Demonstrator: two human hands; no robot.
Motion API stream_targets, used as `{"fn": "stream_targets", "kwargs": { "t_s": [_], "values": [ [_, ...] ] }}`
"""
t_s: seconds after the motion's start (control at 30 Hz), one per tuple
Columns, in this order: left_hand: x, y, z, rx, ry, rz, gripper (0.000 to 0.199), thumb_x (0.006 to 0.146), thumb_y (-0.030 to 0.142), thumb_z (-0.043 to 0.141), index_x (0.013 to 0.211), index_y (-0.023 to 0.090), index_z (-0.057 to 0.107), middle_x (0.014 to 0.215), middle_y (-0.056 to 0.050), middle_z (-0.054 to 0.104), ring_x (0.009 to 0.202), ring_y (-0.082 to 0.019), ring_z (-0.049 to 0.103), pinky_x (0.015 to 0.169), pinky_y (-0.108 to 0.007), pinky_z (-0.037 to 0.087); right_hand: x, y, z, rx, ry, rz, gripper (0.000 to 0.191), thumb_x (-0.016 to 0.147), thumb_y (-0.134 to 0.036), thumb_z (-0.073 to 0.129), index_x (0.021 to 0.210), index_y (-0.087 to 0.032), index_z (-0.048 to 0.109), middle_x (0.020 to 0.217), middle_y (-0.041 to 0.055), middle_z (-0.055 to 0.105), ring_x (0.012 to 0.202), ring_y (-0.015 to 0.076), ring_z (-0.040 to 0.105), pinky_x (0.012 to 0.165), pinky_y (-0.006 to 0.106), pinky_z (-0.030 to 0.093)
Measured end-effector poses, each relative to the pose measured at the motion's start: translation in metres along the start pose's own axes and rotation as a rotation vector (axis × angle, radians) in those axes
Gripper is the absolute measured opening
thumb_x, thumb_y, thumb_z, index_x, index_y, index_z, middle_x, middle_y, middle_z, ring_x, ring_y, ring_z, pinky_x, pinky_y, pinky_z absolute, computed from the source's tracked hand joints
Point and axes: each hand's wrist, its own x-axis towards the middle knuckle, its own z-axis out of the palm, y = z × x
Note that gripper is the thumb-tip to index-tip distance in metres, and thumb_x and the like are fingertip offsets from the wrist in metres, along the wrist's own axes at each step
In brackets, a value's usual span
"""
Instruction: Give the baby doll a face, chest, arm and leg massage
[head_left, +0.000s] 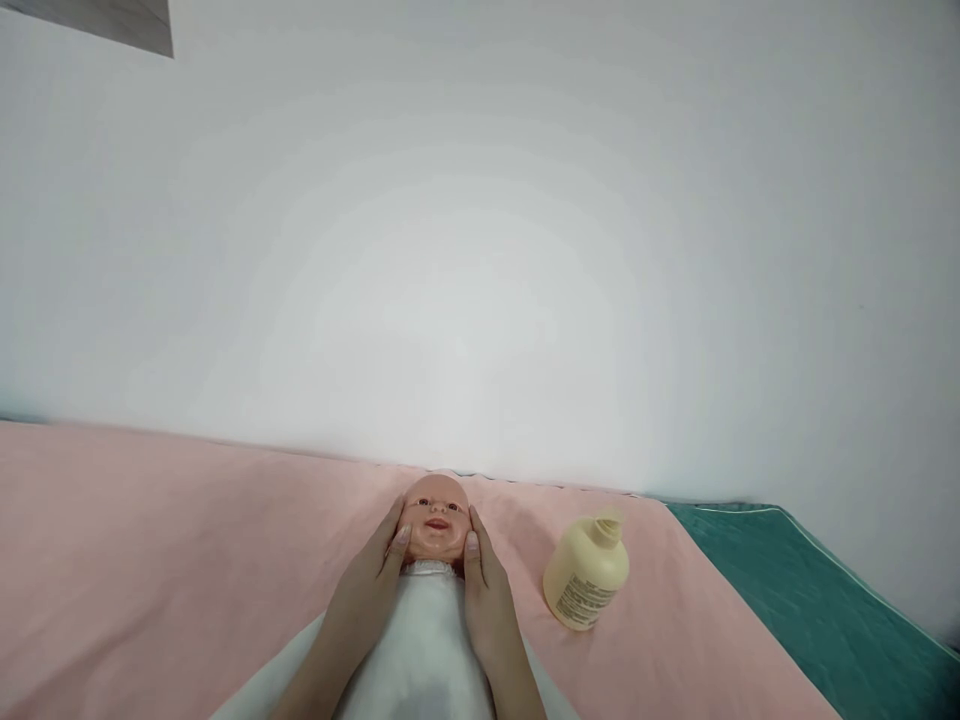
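Note:
A baby doll (436, 515) lies on its back, its head toward the wall and its body in a white garment (427, 640). My left hand (375, 575) cups the left side of the doll's head, with the thumb along the cheek. On the opposite cheek rests my right hand (486, 590), its thumb near the jaw and its fingers along the side of the head. Between them the two hands hold the head. The fingertips behind it are partly hidden. To the right of my right hand stands a pale yellow pump bottle (585, 572) with a printed label.
A pink cloth (187, 560) covers the surface under the doll and the bottle. At the right, a green cover (817, 610) shows past the cloth's edge. A plain white wall (480, 250) rises directly behind the doll's head. A grey panel (112, 20) shows at the top left.

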Motion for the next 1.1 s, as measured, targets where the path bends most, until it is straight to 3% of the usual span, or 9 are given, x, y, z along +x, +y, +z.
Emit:
{"fn": "stream_targets", "kwargs": {
  "t_s": [0.1,0.2,0.43,0.7,0.93,1.1],
  "values": [
    [-0.001,0.005,-0.002,-0.032,-0.040,-0.054,0.063,0.093,0.059,0.024,0.145,0.025,0.034,0.150,-0.003,0.038,0.138,-0.023,0.035,0.111,-0.040,0.033,-0.002,-0.003,0.000,-0.041,-0.006,0.017,0.073,0.091,-0.066,0.038,0.146,-0.018,0.034,0.148,0.0062,0.038,0.137,0.0238,0.032,0.113,0.040,0.026],
    [0.000,0.005,-0.002,-0.037,-0.054,-0.065,0.065,0.089,0.059,0.037,0.146,0.028,0.031,0.150,-0.002,0.039,0.136,-0.025,0.037,0.110,-0.042,0.034,-0.004,-0.006,-0.001,-0.037,-0.030,0.016,0.075,0.089,-0.061,0.049,0.148,-0.018,0.030,0.148,0.0062,0.037,0.136,0.0248,0.033,0.112,0.039,0.028],
    [0.008,-0.016,0.006,-0.123,-0.095,-0.017,0.085,0.077,0.049,0.063,0.148,0.023,0.024,0.148,-0.007,0.041,0.132,-0.025,0.045,0.102,-0.035,0.044,-0.001,0.002,0.002,-0.064,-0.028,-0.023,0.074,0.087,-0.043,0.056,0.149,-0.015,0.027,0.146,0.0078,0.040,0.133,0.0254,0.039,0.107,0.036,0.036],
    [0.005,-0.007,0.000,-0.060,-0.084,-0.038,0.072,0.083,0.046,0.053,0.147,0.026,0.028,0.145,-0.005,0.046,0.126,-0.025,0.051,0.103,-0.039,0.042,-0.003,0.002,0.001,-0.073,-0.017,-0.033,0.071,0.089,-0.048,0.052,0.148,-0.016,0.030,0.145,0.0082,0.042,0.133,0.0260,0.039,0.108,0.038,0.034],
    [0.003,-0.002,-0.004,0.071,-0.083,-0.025,0.066,0.090,0.055,0.033,0.149,0.025,0.024,0.153,-0.003,0.033,0.138,-0.027,0.034,0.112,-0.045,0.030,-0.006,-0.002,0.001,-0.133,-0.034,-0.031,0.064,0.097,-0.051,0.034,0.150,-0.017,0.024,0.151,0.0041,0.031,0.137,0.0212,0.031,0.113,0.038,0.027],
    [0.007,-0.011,-0.006,0.100,-0.092,0.021,0.068,0.092,0.058,0.023,0.149,0.022,0.024,0.155,-0.004,0.028,0.141,-0.026,0.028,0.114,-0.045,0.024,-0.004,-0.002,0.001,-0.120,-0.016,-0.048,0.062,0.098,-0.051,0.028,0.148,-0.013,0.030,0.150,0.0058,0.034,0.137,0.0205,0.031,0.113,0.037,0.025]
  ]
}}
